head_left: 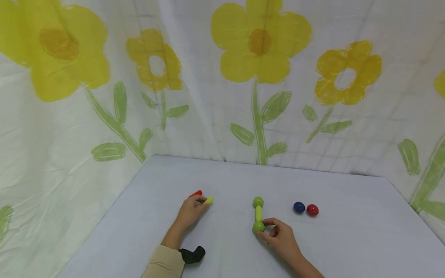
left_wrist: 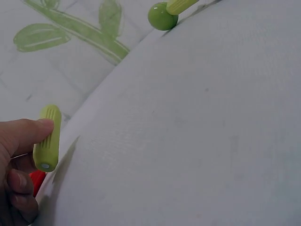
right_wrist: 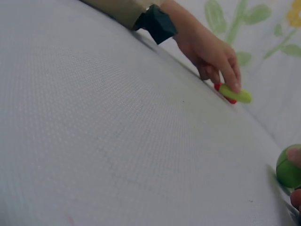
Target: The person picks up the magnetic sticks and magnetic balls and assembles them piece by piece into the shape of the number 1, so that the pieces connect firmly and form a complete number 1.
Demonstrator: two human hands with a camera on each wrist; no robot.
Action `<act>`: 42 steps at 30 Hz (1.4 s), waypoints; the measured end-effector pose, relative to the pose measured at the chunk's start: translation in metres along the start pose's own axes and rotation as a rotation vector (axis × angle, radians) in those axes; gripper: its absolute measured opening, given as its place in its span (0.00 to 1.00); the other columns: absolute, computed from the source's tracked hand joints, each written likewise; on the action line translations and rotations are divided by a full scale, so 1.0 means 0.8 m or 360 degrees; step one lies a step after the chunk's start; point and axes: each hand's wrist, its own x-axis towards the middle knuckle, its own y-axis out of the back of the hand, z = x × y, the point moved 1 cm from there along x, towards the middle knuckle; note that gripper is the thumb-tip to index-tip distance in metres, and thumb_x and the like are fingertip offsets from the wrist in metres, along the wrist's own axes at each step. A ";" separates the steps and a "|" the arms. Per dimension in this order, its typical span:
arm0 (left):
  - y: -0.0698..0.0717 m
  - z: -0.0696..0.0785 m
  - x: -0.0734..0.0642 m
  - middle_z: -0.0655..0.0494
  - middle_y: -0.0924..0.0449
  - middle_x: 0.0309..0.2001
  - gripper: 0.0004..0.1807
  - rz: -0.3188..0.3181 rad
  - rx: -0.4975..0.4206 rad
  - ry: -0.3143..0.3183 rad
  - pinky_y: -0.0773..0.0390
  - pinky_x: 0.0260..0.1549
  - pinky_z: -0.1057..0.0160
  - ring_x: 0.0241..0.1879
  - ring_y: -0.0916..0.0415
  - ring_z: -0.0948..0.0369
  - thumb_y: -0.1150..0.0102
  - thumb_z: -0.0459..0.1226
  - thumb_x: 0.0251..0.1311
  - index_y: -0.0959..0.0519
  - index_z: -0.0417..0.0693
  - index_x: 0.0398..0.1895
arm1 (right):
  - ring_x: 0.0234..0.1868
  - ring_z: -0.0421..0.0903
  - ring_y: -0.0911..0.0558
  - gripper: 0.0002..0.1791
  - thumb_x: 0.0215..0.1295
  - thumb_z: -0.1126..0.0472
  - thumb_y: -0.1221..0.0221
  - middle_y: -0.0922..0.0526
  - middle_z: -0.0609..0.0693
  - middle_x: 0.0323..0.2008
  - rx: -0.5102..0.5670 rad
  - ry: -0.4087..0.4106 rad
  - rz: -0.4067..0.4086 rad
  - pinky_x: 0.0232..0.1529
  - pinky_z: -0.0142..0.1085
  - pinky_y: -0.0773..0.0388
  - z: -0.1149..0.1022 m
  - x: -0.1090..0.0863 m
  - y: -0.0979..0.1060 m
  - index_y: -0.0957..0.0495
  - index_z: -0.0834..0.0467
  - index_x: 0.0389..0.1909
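Between thumb and fingers, my left hand point(head_left: 189, 212) pinches a yellow-green ridged toy stick point(left_wrist: 48, 141) with a small pale disc at its end. A red stick point(head_left: 197, 192) shows behind that hand, partly hidden by it. On the right, thumb and fingers of my right hand point(head_left: 282, 240) grip the near green ball point(head_left: 258, 227) of a dumbbell-shaped piece. A yellow-green stick point(head_left: 258, 213) joins this ball to the far green ball point(head_left: 258, 202). The right wrist view catches only the fingertips on the green ball point(right_wrist: 288, 168).
To the right of the dumbbell piece, a dark blue ball point(head_left: 299, 207) and a red ball point(head_left: 312, 210) sit side by side on the white table point(head_left: 358, 239). Behind the table hangs a white curtain point(head_left: 201, 96) printed with yellow flowers. A black wrist device point(head_left: 193, 255) sits at the left cuff.
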 end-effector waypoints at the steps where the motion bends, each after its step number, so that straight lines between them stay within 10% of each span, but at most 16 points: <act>1: -0.001 0.000 0.000 0.52 0.18 0.37 0.08 -0.0006 0.0003 -0.0013 0.28 0.34 0.59 0.35 0.27 0.59 0.35 0.35 0.60 0.18 0.40 0.40 | 0.19 0.36 0.31 0.16 0.49 0.68 0.27 0.17 0.51 0.37 -0.0003 0.0004 -0.0001 0.18 0.27 0.33 0.000 0.000 0.000 0.18 0.61 0.40; 18: -0.018 0.018 -0.004 0.51 0.19 0.41 0.12 -0.0147 -0.0159 0.0025 0.25 0.41 0.55 0.43 0.24 0.55 0.36 0.37 0.61 0.19 0.37 0.43 | 0.18 0.38 0.29 0.17 0.49 0.67 0.28 0.17 0.53 0.40 -0.0059 0.0008 -0.0046 0.18 0.29 0.31 -0.006 0.014 0.002 0.19 0.63 0.42; 42: -0.065 0.068 -0.019 0.56 0.21 0.30 0.13 -0.0452 -0.0404 0.0277 0.30 0.22 0.68 0.24 0.32 0.64 0.36 0.38 0.62 0.20 0.35 0.40 | 0.17 0.38 0.30 0.18 0.51 0.67 0.28 0.17 0.53 0.40 -0.0010 -0.0038 -0.0033 0.18 0.28 0.33 0.000 0.034 0.006 0.19 0.64 0.44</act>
